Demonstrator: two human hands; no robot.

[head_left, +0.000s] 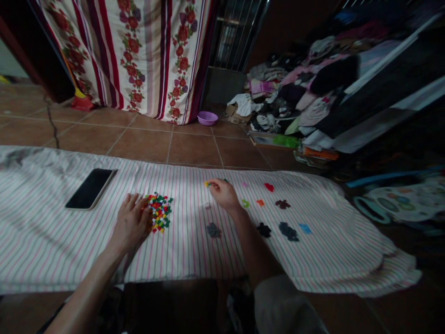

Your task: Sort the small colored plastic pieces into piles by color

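My left hand (131, 218) rests on the left edge of a mixed pile of small coloured pieces (160, 212), red, green, yellow, white and orange. Its fingers are apart and touch the pile. Over the middle of the cloth, my right hand (224, 192) is closed in a pinch, with a bit of yellow (206, 183) at its fingertips. Whether that yellow is held or lies on the cloth is hard to tell. Near this hand lie white pieces (207, 206), a grey heap (213, 230) and lime green pieces (245, 203). Something dark green is partly hidden behind it.
Further right lie separate red (269, 187), orange (260, 202), brown (282, 204), black (264, 230), dark grey-blue (288, 231) and blue (305, 228) groups. A phone (90, 189) lies left on the striped cloth (187, 260). A purple basin (207, 118) stands on the floor beyond.
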